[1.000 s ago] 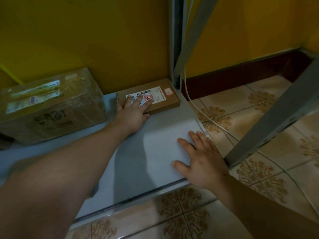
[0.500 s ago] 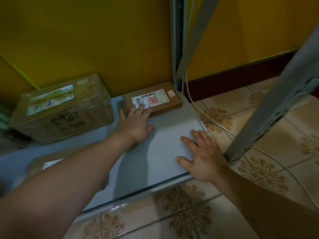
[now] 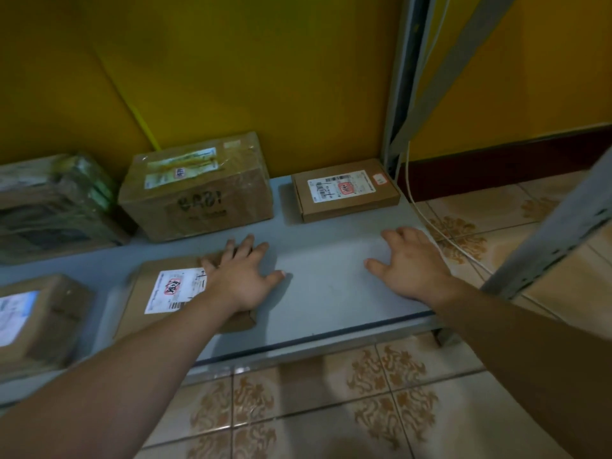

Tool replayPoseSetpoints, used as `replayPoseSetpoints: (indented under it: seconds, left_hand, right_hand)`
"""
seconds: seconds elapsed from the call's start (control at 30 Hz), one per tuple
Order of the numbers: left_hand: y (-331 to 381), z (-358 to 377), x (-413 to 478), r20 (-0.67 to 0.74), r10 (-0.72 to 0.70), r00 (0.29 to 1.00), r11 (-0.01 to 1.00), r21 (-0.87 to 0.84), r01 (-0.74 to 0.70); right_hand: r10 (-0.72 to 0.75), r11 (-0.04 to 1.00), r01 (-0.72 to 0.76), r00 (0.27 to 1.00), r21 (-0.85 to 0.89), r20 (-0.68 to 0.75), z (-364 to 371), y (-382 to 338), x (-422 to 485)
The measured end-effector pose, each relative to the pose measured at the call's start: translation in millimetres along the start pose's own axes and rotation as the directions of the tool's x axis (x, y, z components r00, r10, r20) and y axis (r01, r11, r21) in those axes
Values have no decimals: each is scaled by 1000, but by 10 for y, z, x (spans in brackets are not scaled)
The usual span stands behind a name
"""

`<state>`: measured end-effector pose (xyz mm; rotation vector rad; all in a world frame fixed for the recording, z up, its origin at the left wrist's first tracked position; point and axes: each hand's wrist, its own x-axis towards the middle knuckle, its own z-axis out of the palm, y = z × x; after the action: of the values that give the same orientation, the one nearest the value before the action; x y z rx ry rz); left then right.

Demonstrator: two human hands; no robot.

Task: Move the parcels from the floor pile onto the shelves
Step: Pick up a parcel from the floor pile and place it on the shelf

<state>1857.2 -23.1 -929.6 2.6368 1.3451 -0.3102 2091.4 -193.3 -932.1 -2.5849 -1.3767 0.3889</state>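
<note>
My left hand [image 3: 241, 276] lies flat, fingers spread, over the right edge of a flat parcel [image 3: 172, 293] near the front lip of the shelf [image 3: 324, 293]; my right hand [image 3: 410, 266] rests open-palmed by its right end. Grey board shows between them, back to a small labelled box [image 3: 344, 193] in the far right corner, a taped carton [image 3: 198, 190] just left of it.

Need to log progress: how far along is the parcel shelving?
Done: the taped box and small flat box sit at the back of the grey shelf. In hand: the left hand rests flat on the front flat parcel; the right hand lies open on bare shelf, holding nothing. Left: the floor pile is out of view, so the remainder cannot be told.
</note>
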Motion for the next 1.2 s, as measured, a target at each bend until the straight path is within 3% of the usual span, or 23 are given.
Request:
replayPoseSetpoints:
  seconds: [0.17, 0.4, 0.6, 1.0, 1.2]
  left_hand:
    - [-16, 88, 27, -56, -11, 998, 998, -60, 8]
    - [-17, 134, 31, -94, -31, 995, 995, -92, 22]
    - [-14, 146, 35, -113, -36, 993, 995, -102, 24]
    - [-5, 87, 26, -72, -47, 996, 991, -131, 37]
    - [-187, -59, -124, -131, -86, 988, 968, -247, 51]
  right_hand:
    - [-78, 996, 76, 996, -52, -43, -72, -345, 483]
    - [-130, 974, 128, 991, -185, 1, 41, -548, 1122]
    - [-174, 966, 172, 985, -192, 8, 187, -660, 1356]
    - [-175, 970, 155, 980, -187, -94, 268, -713, 1266]
    - [-339, 935, 331, 939, -130, -50, 445, -833, 823]
